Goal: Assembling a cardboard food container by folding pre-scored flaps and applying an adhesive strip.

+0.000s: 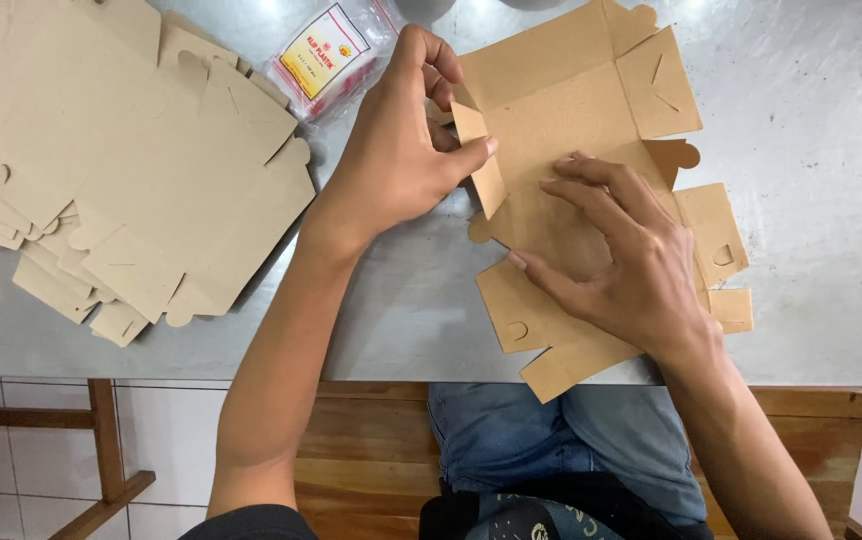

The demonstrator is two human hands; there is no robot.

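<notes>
Centrally, left hand (pixel 396 150): thumb and fingers pinched on a raised side flap of the flat brown die-cut cardboard box blank (pixel 571 110), at its left edge. Right hand (pixel 621 250): fingers spread, palm down, pressing the middle panel of the same blank; nothing gripped. Blank: lies on the dull grey metal tabletop (pixel 821 120), its lower flaps overhanging the near table edge. Open tabletop right of the blank and between the two forearms. Left of the left hand: loose stack of identical unfolded brown cardboard blanks (pixel 121 160), fanned, close to the near edge. Behind the left hand: clear plastic packet with yellow and red label (pixel 329 55), contents not discernible. Below the table: wooden bench (pixel 371 440), blue denim lap (pixel 511 430), white tiled floor (pixel 31 460).
</notes>
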